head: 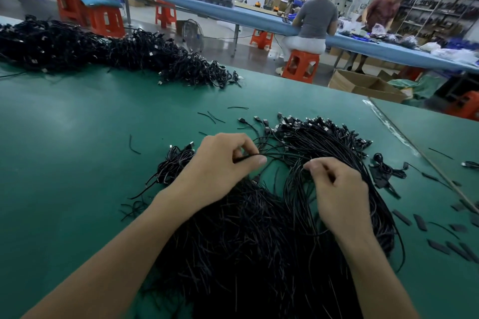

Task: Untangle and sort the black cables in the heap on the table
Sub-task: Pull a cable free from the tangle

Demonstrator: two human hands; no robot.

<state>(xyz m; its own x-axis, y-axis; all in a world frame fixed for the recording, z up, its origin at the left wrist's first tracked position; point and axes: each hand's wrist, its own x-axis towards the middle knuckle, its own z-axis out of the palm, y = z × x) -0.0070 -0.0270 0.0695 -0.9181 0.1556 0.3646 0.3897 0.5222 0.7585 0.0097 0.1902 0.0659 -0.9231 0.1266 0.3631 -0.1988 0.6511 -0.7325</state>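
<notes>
On green bench [77, 124], heap [246, 241] sprawls beneath and between both forearms. One cable [282, 155] pinched in left hand [223, 163], running rightward just above heap. Curled fingers of right hand [339, 194] pinch looped strands [291, 189] at heap's right side, near left hand.
</notes>
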